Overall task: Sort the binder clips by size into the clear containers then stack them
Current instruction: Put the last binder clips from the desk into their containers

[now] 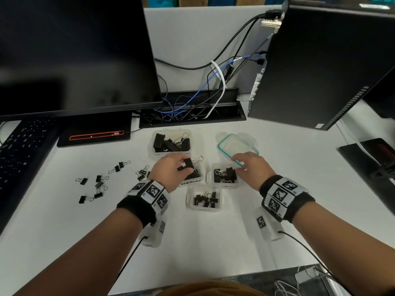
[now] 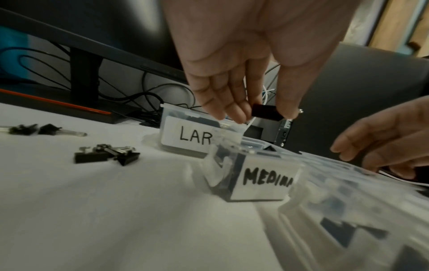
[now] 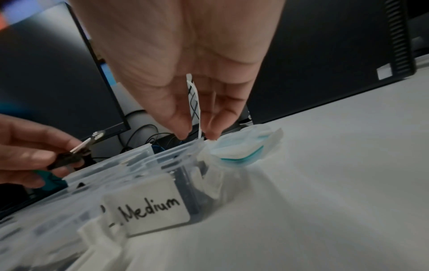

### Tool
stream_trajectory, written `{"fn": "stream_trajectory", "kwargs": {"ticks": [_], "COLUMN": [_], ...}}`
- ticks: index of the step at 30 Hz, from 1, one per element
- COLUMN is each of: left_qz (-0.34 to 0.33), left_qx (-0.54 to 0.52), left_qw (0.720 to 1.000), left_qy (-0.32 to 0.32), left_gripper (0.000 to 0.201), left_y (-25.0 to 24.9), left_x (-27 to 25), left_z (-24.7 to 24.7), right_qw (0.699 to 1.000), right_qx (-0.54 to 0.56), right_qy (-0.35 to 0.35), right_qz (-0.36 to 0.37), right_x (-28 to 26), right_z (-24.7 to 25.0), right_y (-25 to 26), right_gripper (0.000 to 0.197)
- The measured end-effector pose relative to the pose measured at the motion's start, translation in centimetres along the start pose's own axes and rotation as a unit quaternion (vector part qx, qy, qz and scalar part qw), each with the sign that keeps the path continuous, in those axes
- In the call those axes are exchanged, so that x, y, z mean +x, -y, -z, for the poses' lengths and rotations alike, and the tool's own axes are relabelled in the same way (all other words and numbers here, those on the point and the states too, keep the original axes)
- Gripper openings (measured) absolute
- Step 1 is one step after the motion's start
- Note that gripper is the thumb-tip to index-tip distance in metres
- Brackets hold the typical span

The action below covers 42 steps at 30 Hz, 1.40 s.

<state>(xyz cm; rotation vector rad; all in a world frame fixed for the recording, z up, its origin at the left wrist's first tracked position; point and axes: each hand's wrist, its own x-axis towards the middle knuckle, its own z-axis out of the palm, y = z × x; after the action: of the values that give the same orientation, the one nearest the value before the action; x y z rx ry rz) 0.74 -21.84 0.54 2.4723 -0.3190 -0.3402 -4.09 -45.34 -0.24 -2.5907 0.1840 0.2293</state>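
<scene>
My left hand point(image 1: 184, 166) pinches a black medium binder clip point(image 2: 265, 112) between thumb and fingers, just above the clear container labelled MEDIUM point(image 2: 262, 181). That container point(image 1: 193, 179) holds more clips. My right hand point(image 1: 240, 165) reaches over a second container labelled Medium point(image 3: 150, 207), its straight fingertips point(image 3: 212, 134) at the near edge of a teal-rimmed lid point(image 1: 237, 147) and holding nothing. Behind stands the large-clip container point(image 1: 172, 141), nearer me the small-clip container point(image 1: 204, 199). Several small clips point(image 1: 96, 182) lie loose at the left.
A monitor point(image 1: 74, 50) and its base point(image 1: 94, 133) stand at the back left, with a keyboard point(image 1: 19, 154) at the left edge. A computer tower point(image 1: 316, 67) and tangled cables point(image 1: 192, 103) fill the back right. Another dark device point(image 1: 372, 165) sits far right.
</scene>
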Motion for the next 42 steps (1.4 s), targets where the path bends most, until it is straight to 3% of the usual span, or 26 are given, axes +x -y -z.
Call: {"fn": "stream_trajectory", "kwargs": {"ticks": [7,16,24,28,32,42], "left_qz": [-0.067,-0.117,-0.142,-0.132,-0.143,-0.119], "left_qx": [0.077,0.161,0.206,0.176,0.185,0.178], "left_qw": [0.99,0.97,0.957,0.967,0.965,0.973], "left_qy": [0.093,0.137,0.144,0.131,0.121,0.089], "left_gripper": [0.038,0.04,0.041,0.048,0.034,0.029], "left_y": [-2.4,-3.9,-5.3,-5.0,-5.0,-5.1], "left_x": [0.8,2.2,3.0,2.7,2.6,2.7], "left_z": [-1.8,-3.5,-4.4,-4.8,-4.9,-4.8], "right_qw": [0.999,0.999,0.997,0.997,0.996,0.995], "right_qx": [0.03,0.042,0.068,0.075,0.079,0.067], "right_qy": [0.023,0.019,0.011,0.018,0.018,0.064], "right_qz": [-0.014,-0.021,-0.028,-0.026,-0.025,-0.034], "right_x": [0.4,0.4,0.3,0.2,0.4,0.4], "right_z": [-0.2,-0.3,-0.4,-0.3,-0.3,-0.4], "right_y": [-0.4,-0.6,-0.5,-0.5,-0.5,-0.5], "right_gripper": [0.033,0.032,0.026,0.029,0.031,0.044]}}
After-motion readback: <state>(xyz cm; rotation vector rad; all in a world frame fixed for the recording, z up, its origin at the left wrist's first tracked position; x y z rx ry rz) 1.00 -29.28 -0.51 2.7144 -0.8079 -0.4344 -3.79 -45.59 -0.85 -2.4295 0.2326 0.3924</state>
